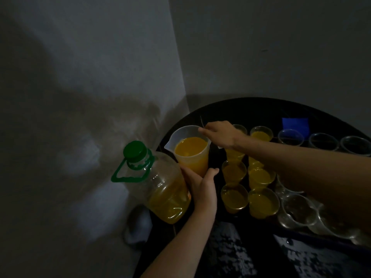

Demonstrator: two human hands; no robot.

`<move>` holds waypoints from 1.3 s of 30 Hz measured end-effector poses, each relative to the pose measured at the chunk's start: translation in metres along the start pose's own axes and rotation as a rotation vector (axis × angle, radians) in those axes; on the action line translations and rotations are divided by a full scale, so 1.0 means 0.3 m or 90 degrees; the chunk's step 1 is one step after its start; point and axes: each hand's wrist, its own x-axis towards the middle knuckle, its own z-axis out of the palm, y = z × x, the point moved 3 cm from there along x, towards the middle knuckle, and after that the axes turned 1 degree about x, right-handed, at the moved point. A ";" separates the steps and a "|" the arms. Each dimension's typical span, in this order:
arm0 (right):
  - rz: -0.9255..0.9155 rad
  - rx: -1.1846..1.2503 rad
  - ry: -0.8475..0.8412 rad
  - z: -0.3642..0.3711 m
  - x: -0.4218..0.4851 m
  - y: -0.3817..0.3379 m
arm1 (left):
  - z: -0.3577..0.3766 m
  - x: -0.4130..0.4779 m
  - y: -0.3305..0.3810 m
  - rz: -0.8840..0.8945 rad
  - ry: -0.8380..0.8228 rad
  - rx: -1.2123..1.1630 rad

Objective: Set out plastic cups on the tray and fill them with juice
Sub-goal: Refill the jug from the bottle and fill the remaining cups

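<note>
Orange juice filling roughly half of a clear plastic measuring jug (190, 151), just left of centre frame, spout turned to the left. Standing at the left edge of a round black table (241, 109). Gripped low on its wall by the left hand (202, 185), thumb and fingers wrapped round from the near side. Held at the top by the right hand (220, 135), reaching in from the right with fingers curled down over the rim opposite the spout; whatever lies under those fingers hidden. Thin dark stick (201, 121) rising just past the fingertips, too faint to identify.

Right of the jug, two columns of filled plastic cups (233, 170) holding the same orange juice, close together, partly crossed by the right forearm. Farther right, empty clear cups (290, 137) in a row along the back and more in the lower right, blurred. All seemingly on a dark tray (313, 236), only its near rim readable in the dim light.

Left of the jug, touching the left hand's knuckles, a large clear juice bottle (164, 189) with green cap (134, 150) and green carry handle, tilted towards upper left, juice pooled in its lower part. Small blue rectangle (294, 124) on the table behind the cups. Grey walls meeting in a corner across the upper frame.
</note>
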 end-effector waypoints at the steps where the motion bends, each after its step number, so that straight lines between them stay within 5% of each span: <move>1: 0.006 0.021 -0.004 0.003 0.006 0.008 | -0.002 0.015 -0.007 -0.002 0.007 -0.003; 10: 0.062 0.326 -0.012 0.037 0.048 0.061 | 0.015 0.133 -0.075 -0.026 0.074 0.057; 21: 0.136 0.443 0.079 0.070 0.051 0.046 | 0.029 0.204 -0.079 -0.031 0.139 0.092; 29: 0.159 0.503 0.156 -0.033 0.021 -0.014 | 0.029 0.201 0.039 0.006 0.050 0.082; 39: 0.166 0.510 0.283 -0.378 -0.182 -0.143 | 0.130 0.041 0.296 0.185 -0.038 0.056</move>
